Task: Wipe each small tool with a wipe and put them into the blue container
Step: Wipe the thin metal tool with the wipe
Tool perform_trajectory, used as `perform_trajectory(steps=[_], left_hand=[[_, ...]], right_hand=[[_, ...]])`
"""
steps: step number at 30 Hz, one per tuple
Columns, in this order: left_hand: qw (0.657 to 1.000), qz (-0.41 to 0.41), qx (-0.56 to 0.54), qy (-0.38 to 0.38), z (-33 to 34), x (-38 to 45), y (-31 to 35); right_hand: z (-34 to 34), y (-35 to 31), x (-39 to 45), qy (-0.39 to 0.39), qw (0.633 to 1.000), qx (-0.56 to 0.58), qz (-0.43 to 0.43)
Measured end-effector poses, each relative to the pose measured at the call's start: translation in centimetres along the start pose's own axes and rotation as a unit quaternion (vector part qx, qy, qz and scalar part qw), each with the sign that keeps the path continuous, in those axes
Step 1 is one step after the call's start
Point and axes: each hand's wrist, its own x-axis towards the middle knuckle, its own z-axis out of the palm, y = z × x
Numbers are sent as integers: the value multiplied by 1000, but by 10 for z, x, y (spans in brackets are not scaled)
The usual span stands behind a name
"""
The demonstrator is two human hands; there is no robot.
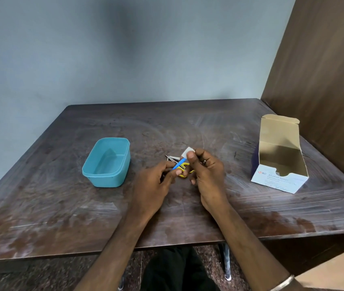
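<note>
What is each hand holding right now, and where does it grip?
The left hand holds a blue-handled tool by its handle. The right hand pinches a white wipe at its lower edge, against the tool's tip.

Container (106,162) on the table (187,217), left of centre. Opened swab box (279,162) on the table far to the right, near the side wall. Between them, both hands over the table: left hand (156,185) just right of the container, right hand (206,175) beside it, wipe (185,152) at its fingertips. Small tools (174,159) on the table just behind the hands.
</note>
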Motion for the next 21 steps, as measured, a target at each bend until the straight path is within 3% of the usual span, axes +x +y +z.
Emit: perform_trajectory(steps=[5, 13, 18, 21], left_hand=[[999, 31, 3, 39, -2, -2, -1], [998, -33, -54, -19, -3, -1, -2], [995, -50, -76, -41, -4, 0, 2], [997, -41, -57, -12, -3, -1, 6]], right_hand=[[0, 0, -1, -38, 999, -15, -18], [2, 0, -5, -87, 995, -55, -9], [1, -2, -6, -81, 996, -38, -3], [2, -4, -5, -51, 999, -2, 2]])
